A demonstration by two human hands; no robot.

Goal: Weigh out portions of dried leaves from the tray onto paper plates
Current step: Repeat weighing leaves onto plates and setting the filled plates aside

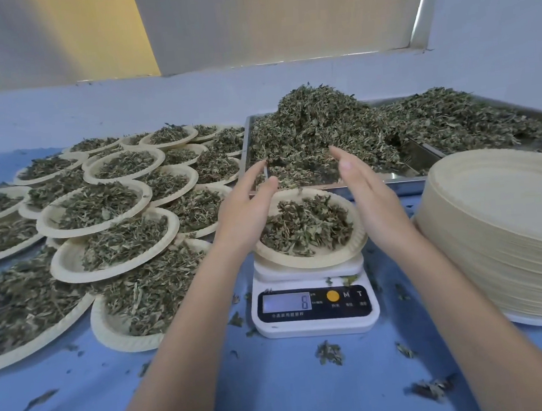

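A paper plate (316, 258) with a small heap of dried leaves (307, 225) sits on a white digital scale (315, 309) whose display shows 6. Behind it a metal tray (391, 181) holds a big pile of dried leaves (322, 126). My left hand (246, 200) hovers over the plate's left side, fingers straight, palm facing right. On the plate's right side my right hand (362, 191) is held above the rim, fingers straight, palm facing left. Neither hand holds anything.
Several filled paper plates (102, 218) lie overlapping across the left of the blue table (277, 383). A tall stack of empty plates (505, 235) stands at the right. Loose leaf bits are scattered around the scale. A wall runs behind the tray.
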